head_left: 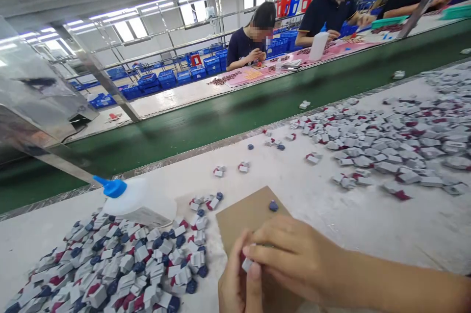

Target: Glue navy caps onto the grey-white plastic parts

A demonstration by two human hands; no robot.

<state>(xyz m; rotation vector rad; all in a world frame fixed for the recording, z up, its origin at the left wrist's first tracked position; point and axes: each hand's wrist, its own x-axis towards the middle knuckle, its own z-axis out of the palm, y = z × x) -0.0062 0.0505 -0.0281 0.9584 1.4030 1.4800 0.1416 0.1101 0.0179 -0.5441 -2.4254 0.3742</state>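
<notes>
Near the bottom middle, my left hand (235,278) and my right hand (301,254) meet with fingers closed around a small grey block-like piece (248,264). Only a bit of that piece shows between my fingertips; the rest is hidden. Both hands are over a brown cardboard sheet (235,220). A small dark blue piece (273,205) lies on the sheet just beyond my right hand. To the left spreads a heap of grey pieces with dark red and dark blue parts (128,264).
A white bottle with a blue cap (142,200) leans over the left heap. More grey and dark red pieces (397,146) cover the right of the white table (353,224). Across the green conveyor belt (221,121), several people work at another bench with a white bottle (318,47).
</notes>
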